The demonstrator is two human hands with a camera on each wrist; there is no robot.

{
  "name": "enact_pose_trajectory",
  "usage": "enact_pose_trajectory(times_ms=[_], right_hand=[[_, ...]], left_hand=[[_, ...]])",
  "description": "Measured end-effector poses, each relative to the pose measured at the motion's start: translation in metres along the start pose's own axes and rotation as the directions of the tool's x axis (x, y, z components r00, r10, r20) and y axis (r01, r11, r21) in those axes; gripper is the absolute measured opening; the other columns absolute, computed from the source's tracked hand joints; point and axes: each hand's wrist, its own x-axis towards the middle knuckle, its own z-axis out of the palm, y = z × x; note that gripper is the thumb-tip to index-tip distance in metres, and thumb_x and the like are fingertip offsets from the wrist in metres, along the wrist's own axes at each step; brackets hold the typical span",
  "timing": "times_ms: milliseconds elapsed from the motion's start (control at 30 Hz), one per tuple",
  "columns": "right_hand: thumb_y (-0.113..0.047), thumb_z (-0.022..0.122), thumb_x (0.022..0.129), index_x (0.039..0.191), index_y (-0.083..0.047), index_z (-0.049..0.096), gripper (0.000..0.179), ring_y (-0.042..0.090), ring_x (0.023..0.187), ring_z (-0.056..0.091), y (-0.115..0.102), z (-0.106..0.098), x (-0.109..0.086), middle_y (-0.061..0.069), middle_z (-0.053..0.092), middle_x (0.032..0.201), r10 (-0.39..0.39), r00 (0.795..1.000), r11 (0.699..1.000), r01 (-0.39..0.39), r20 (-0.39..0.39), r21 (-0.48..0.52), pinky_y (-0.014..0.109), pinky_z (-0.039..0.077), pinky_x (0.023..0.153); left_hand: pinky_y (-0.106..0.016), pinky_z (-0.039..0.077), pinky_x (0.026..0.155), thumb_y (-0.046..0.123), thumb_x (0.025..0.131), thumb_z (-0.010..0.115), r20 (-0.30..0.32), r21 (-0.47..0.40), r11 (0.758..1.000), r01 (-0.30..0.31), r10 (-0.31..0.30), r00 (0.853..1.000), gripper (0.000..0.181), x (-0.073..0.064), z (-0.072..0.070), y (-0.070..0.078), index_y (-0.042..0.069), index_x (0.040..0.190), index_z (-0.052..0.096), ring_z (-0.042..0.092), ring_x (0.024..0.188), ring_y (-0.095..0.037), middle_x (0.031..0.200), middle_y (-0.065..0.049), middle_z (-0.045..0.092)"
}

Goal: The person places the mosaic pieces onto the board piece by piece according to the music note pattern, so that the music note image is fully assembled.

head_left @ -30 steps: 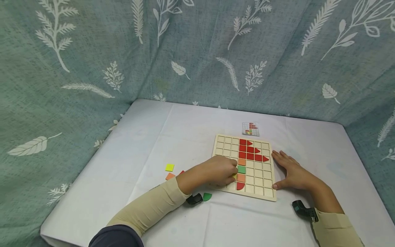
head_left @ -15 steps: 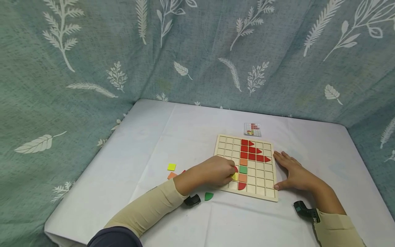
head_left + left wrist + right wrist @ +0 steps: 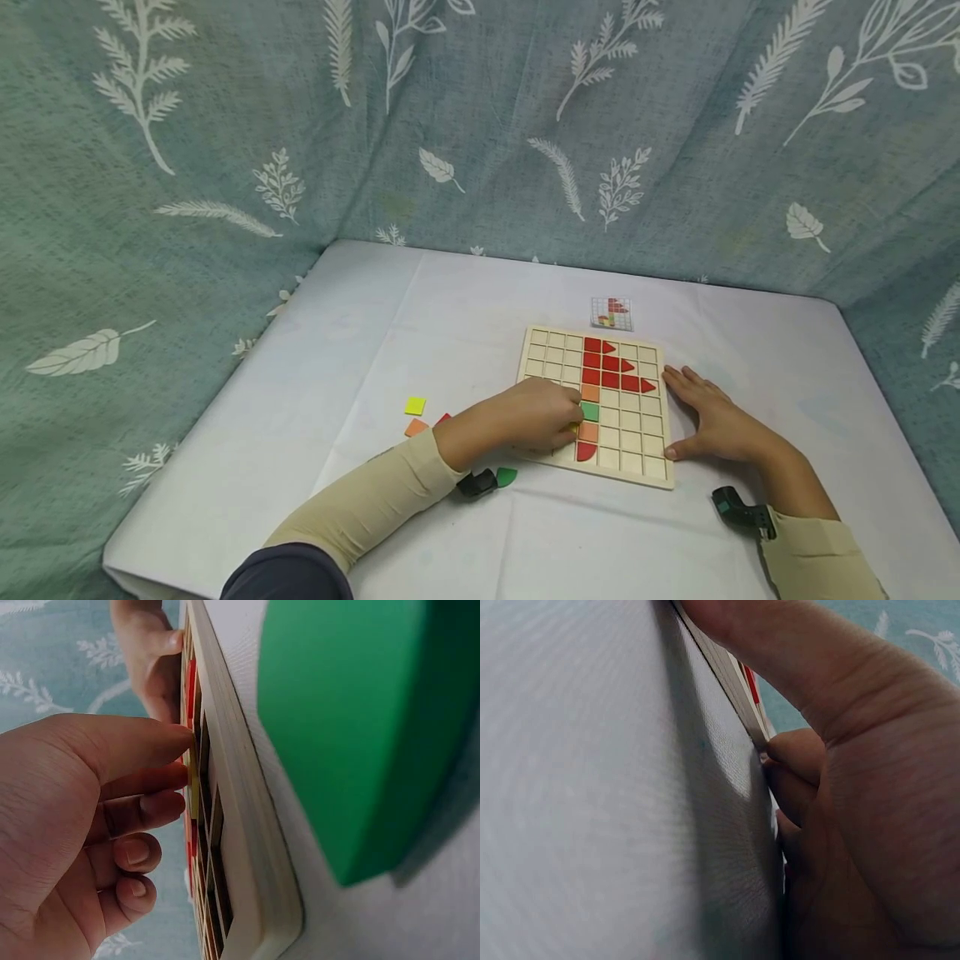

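The left hand [image 3: 542, 414] reaches over the wooden grid board [image 3: 630, 442], its thumb and fingers curled at a yellow tile [image 3: 195, 787]. In the left wrist view the thumb and fingertips pinch at that tile, which sits at the board's surface; its seating in the cell is partly hidden. The right hand [image 3: 716, 427] rests beside the board with spread fingers, thumb and fingertips against its right edge. Red squares and triangles [image 3: 611, 379] form rows on the board. Below them run an orange tile [image 3: 590, 392], a green tile [image 3: 590, 412], another orange tile [image 3: 588, 432] and a red quarter-round [image 3: 586, 451].
A small pattern card [image 3: 612, 314] lies behind the board. Left of it are a loose yellow square [image 3: 415, 406], an orange piece [image 3: 416, 427] and a partly covered red piece [image 3: 444, 418]. A green quarter-round [image 3: 507, 477] lies before the board on the white cloth [image 3: 360, 350].
The left hand shifted slightly left, uncovering a red piece and the yellow tile, then came back over them. The right hand stays at the board's edge.
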Motion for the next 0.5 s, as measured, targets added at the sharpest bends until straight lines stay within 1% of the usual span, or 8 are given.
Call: enact_pose_trajectory(times_ms=[300,500], right_hand=[[-0.058,0.087,0.054,0.154,-0.001,0.020,0.133,0.038,0.145,0.001,-0.0034,-0.0021,-0.0016,0.018,0.015,0.159,-0.005,1.000,1.000,0.005,0.003,0.016,0.061,0.005,0.109],[-0.059,0.086,0.055,0.154,-0.002,0.019,0.133,0.039,0.145,0.001,-0.0034,-0.0017,-0.0015,0.018,0.014,0.159,-0.002,1.000,1.000,0.002,0.006,0.014,0.062,0.005,0.109]], left_hand=[[-0.025,0.040,0.057,0.030,0.092,0.061,0.023,0.047,0.999,0.019,-0.020,1.000,0.012,0.0009,-0.0005,-0.0005,0.023,0.084,0.066,0.047,0.065,-0.006,0.080,0.011,0.050],[-0.025,0.042,0.056,0.032,0.092,0.062,0.029,0.076,0.997,0.015,-0.017,0.999,0.013,-0.0018,-0.0023,0.0004,0.022,0.084,0.066,0.047,0.066,-0.005,0.080,0.010,0.051]])
